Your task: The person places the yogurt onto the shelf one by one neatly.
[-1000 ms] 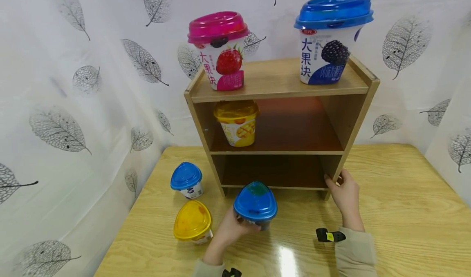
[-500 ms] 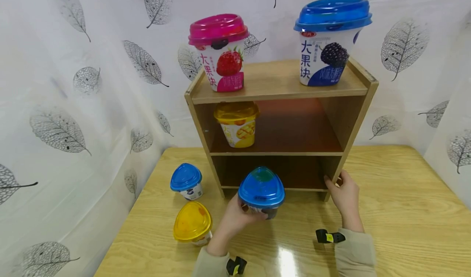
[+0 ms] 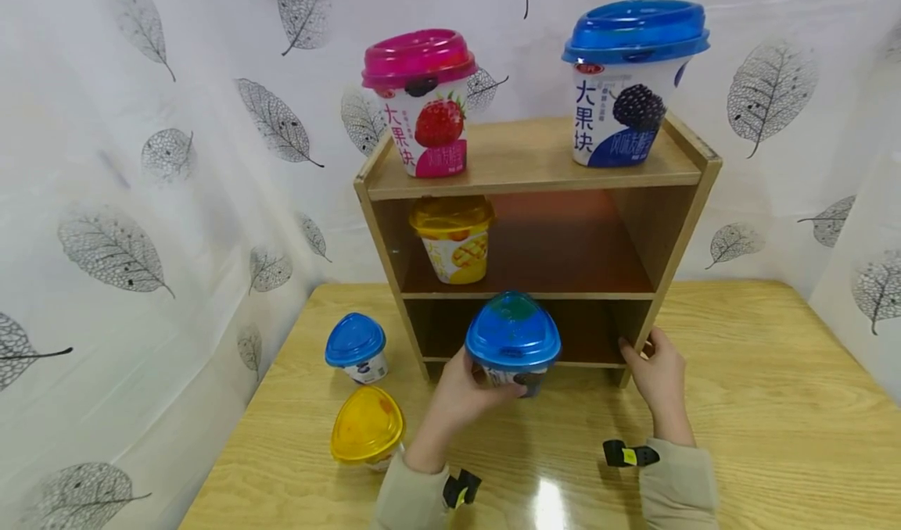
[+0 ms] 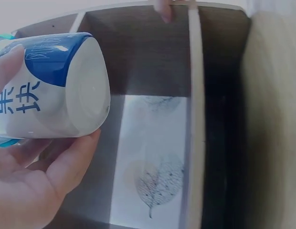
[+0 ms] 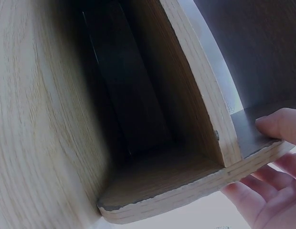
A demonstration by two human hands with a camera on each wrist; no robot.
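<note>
In front of the small wooden shelf [image 3: 521, 151] my left hand [image 3: 461, 401] grips a blue-lidded yogurt cup [image 3: 514, 334], which overlaps the lowest compartment in the head view. The left wrist view shows that cup on its side, its white base [image 4: 88, 90] facing the shelf, with the thumb and fingers round its wall. My right hand [image 3: 660, 377] holds the lower right side panel of the shelf. From the right wrist, the thumb [image 5: 281, 125] lies on the inner face of that panel and the fingers [image 5: 267, 188] wrap its outer face.
A pink-lidded yogurt cup [image 3: 429, 108] and another blue-lidded cup [image 3: 626, 84] stand on top of the shelf. A yellow-lidded cup [image 3: 456, 241] sits in the middle compartment. Left on the table [image 3: 767, 389] are a blue-lidded cup [image 3: 357, 346] and a yellow-lidded cup [image 3: 368, 428].
My left hand has carried the blue-lidded yogurt cup up and to the right, towards the lowest compartment. The right hand keeps its hold on the side panel.
</note>
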